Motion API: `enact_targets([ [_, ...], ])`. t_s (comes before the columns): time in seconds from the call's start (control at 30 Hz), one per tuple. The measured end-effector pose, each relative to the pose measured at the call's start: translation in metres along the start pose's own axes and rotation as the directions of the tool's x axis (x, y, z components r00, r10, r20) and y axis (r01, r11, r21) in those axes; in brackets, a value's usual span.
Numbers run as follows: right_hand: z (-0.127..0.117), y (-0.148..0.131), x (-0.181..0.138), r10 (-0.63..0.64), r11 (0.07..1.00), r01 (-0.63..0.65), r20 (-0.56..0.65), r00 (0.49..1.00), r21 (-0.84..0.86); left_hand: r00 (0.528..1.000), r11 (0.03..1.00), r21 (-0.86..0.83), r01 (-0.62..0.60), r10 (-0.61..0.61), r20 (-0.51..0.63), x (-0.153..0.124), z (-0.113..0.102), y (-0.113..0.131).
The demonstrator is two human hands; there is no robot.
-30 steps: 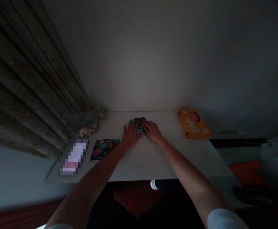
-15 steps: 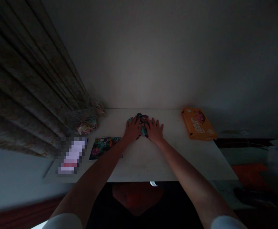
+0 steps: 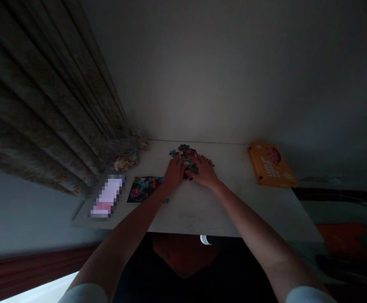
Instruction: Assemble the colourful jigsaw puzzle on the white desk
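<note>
A heap of dark, multicoloured jigsaw puzzle pieces (image 3: 188,151) lies on the white table (image 3: 196,210), partly covered by my hands. My left hand (image 3: 174,171) rests on the heap's left side, fingers stretched forward and apart. On the right side, my right hand (image 3: 204,169) lies over the pieces with its fingers spread and its thumb toward the middle. A few pieces show between the two hands and past the fingertips. Left of my left forearm lies a colourful flower picture sheet (image 3: 143,189), its right edge hidden by the arm.
An orange puzzle box (image 3: 271,164) sits at the table's back right. At the left lies a pixelated phone-shaped object (image 3: 108,195). Behind it are clear bags with colourful contents (image 3: 124,160), beside the curtain (image 3: 76,105). The wall (image 3: 199,84) borders the table's far edge.
My hands have shifted slightly over the heap, and the pieces look more spread, with some loose at the back left. The whole view has moved a little, so the surroundings sit further right.
</note>
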State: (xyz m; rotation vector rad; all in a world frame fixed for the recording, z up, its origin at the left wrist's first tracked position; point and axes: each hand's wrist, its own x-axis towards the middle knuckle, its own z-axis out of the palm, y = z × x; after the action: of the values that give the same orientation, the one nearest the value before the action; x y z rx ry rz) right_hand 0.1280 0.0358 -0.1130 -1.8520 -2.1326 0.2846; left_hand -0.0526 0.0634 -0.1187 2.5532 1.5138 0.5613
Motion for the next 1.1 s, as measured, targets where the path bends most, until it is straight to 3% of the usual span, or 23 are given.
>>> enact_targets([
  [0.1, 0.005, -0.006, -0.016, -0.059, 0.994, 0.063, 0.044, 0.997, -0.091, 0.987, 0.98, 0.128, 0.151, -0.156, 0.031, -0.025, -0.02, -0.009],
  [0.2, 0.008, -0.008, -0.016, 0.01, 0.994, -0.007, 0.03, 0.999, -0.113, 0.944, 0.926, 0.262, 0.271, -0.308, 0.115, -0.058, -0.036, -0.02],
  [0.37, 0.009, -0.007, 0.003, 0.149, 0.985, -0.152, -0.044, 0.988, -0.075, 0.925, 0.912, 0.312, 0.266, -0.333, 0.183, -0.085, -0.043, -0.044],
  [0.47, 0.009, -0.01, 0.016, 0.156, 0.986, -0.157, -0.036, 0.987, -0.049, 0.922, 0.902, 0.323, 0.286, -0.351, 0.163, -0.079, -0.043, -0.058],
  [0.63, 0.008, -0.021, 0.029, -0.007, 0.998, 0.008, 0.024, 1.0, -0.058, 0.91, 0.89, 0.341, 0.303, -0.376, 0.173, -0.066, -0.048, -0.077],
  [0.77, 0.008, -0.028, 0.022, -0.053, 0.997, 0.053, -0.001, 0.999, -0.055, 0.932, 0.899, 0.334, 0.285, -0.34, 0.121, -0.065, -0.05, -0.082],
  [0.87, 0.007, -0.023, 0.009, -0.098, 0.994, 0.099, 0.03, 0.995, -0.041, 0.975, 0.947, 0.278, 0.159, -0.195, 0.107, -0.056, -0.044, -0.07],
  [1.0, 0.005, -0.007, -0.013, -0.178, 0.983, 0.18, 0.065, 0.982, -0.026, 0.988, 0.981, 0.194, 0.028, -0.057, 0.145, -0.022, -0.027, -0.039],
  [1.1, 0.002, 0.007, -0.027, -0.058, 0.996, 0.06, 0.039, 0.998, -0.067, 0.984, 0.984, 0.179, 0.021, -0.052, 0.171, 0.012, -0.015, -0.021],
])
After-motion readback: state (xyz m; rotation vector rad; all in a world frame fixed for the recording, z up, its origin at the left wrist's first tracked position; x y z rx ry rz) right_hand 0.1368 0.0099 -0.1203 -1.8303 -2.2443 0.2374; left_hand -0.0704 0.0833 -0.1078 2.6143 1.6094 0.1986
